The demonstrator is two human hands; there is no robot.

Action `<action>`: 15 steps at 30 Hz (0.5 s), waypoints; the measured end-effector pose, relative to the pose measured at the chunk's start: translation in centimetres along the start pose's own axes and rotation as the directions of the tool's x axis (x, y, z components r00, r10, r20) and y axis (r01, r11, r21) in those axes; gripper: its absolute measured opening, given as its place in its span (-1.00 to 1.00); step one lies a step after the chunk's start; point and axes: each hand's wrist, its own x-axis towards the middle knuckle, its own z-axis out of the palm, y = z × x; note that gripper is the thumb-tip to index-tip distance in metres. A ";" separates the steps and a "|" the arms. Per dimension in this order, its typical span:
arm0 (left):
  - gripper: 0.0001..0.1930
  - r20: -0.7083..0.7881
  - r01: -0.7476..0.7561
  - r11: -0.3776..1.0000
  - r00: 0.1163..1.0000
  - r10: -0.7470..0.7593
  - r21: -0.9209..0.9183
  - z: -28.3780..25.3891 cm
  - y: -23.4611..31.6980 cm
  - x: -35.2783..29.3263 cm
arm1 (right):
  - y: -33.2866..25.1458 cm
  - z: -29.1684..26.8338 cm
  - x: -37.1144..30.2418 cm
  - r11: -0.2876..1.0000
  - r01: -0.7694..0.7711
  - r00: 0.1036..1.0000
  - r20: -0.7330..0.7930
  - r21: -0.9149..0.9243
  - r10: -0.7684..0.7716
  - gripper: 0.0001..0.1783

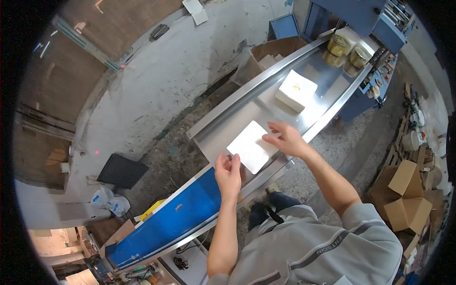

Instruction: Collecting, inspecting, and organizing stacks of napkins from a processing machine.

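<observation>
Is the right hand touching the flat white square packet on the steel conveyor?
Touching: in the head view, the right hand rests its fingers on the flat white square packet's upper right edge.

A factory or workshop. Long shiny metal chute [266,95] and blue belt [175,218] running from 7 to 1 o'clock, big blue machine [361,19] at 1 o'clock, piled cardboard boxes [408,199] at 4 o'clock, rough stained concrete floor [156,80] at 11 o'clock.

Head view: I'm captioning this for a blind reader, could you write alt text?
Both hands, left hand and right hand, touch a flat white square packet lying on a steel conveyor trough. Another white packet lies farther along, and a blue belt runs nearer the person.
</observation>
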 end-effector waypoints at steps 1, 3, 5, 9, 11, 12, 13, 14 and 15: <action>-0.48 -0.023 0.009 0.999 1.000 -0.010 -0.044 0.2 0.0 0.1 | 0.3 0.4 0.2 1.000 0.002 1.000 -0.001 0.002 -0.002 -0.35; -0.44 0.101 0.141 0.962 0.988 -0.121 -0.233 1.0 0.0 0.0 | 0.9 1.2 0.8 0.984 -0.069 0.991 0.121 0.166 0.049 -0.30; -0.38 0.298 0.347 0.860 0.923 -0.244 -0.374 2.2 2.0 -0.7 | 1.3 1.9 0.9 0.992 -0.024 0.988 0.153 0.123 0.005 -0.30; -0.37 0.291 0.315 0.873 0.933 -0.213 -0.373 1.3 0.8 0.1 | 2.2 2.7 1.3 0.984 0.047 0.980 0.182 0.169 -0.078 -0.39; -0.40 0.298 0.373 0.828 0.918 -0.263 -0.419 1.2 1.7 -0.6 | 2.5 2.5 1.6 0.981 0.026 0.968 0.240 0.194 -0.074 -0.40; -0.40 0.302 0.373 0.830 0.917 -0.261 -0.415 1.2 2.3 -0.5 | 2.9 2.8 1.9 0.984 0.027 0.962 0.262 0.177 -0.073 -0.42; -0.40 0.300 0.397 0.815 0.910 -0.287 -0.423 1.1 3.0 -0.4 | 3.0 3.0 2.1 0.987 0.030 0.956 0.284 0.158 -0.074 -0.43; -0.40 0.300 0.420 0.799 0.901 -0.313 -0.430 1.0 3.4 -0.2 | 3.1 3.0 2.2 0.987 0.031 0.957 0.279 0.159 -0.075 -0.43; -0.43 0.263 0.462 0.788 0.885 -0.384 -0.406 0.8 3.1 0.0 | 3.2 3.1 2.1 0.993 0.016 0.954 0.297 0.118 -0.051 -0.42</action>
